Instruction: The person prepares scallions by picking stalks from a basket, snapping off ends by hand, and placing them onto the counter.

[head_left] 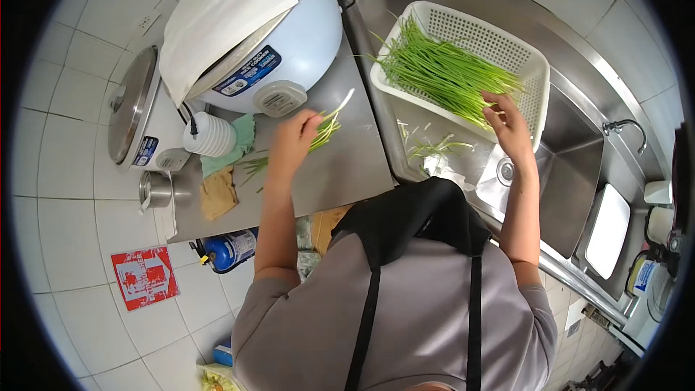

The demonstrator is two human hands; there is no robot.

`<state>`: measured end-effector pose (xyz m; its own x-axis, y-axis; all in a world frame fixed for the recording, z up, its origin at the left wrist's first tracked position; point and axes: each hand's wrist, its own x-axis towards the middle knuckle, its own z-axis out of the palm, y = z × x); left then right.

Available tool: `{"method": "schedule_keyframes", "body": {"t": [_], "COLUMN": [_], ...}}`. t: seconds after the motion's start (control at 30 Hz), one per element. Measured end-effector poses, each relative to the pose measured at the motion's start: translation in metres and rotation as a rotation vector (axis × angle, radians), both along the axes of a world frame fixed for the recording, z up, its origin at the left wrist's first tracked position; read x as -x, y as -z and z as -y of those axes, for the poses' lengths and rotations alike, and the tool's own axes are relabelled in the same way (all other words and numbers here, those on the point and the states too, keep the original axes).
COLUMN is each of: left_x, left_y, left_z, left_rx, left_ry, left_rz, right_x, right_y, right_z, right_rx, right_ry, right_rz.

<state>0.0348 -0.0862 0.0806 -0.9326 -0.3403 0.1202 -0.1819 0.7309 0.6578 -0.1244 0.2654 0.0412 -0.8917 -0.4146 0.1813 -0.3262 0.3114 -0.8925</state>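
My left hand (292, 143) is closed around a small bunch of chives (327, 132) over the steel counter. One pale stem end pokes up past my fingers, and green leaf tips trail out on the other side. My right hand (511, 130) is at the near right edge of a white perforated basket (539, 80). Its fingers are curved and apart, touching the edge of a large pile of long green chives (441, 72) in the basket. Loose trimmings (438, 148) lie on the steel beside the basket, next to a crumpled white scrap (443, 168).
A large pale-blue rice cooker (311, 36) with a white cloth (224, 22) stands at the back left. Near it are a second cooker (141, 116), a green cloth (235, 145), a tan cloth (218, 194) and a metal cup (155, 190). The sink (572, 166) and faucet (626, 127) are right.
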Motion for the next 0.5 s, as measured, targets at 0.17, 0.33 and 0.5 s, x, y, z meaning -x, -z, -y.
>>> {"method": "schedule_keyframes", "body": {"t": [0.17,0.33,0.5], "left_x": [-0.028,-0.023,-0.001], "left_y": [0.066,0.075,0.076], "left_z": [0.046,0.046,0.034], "left_rx": [0.156,0.137,0.185], "left_ry": [-0.082,-0.054,0.019], "left_rz": [0.066,-0.12,-0.097], "right_x": [0.002,0.01,-0.025], "right_y": [0.002,0.016,0.005], "right_z": [-0.001,-0.004,0.018], "right_rx": [0.031,-0.123,-0.269], "right_ry": [-0.011,-0.037,-0.3], "right_rz": [0.084,0.075,0.003]}}
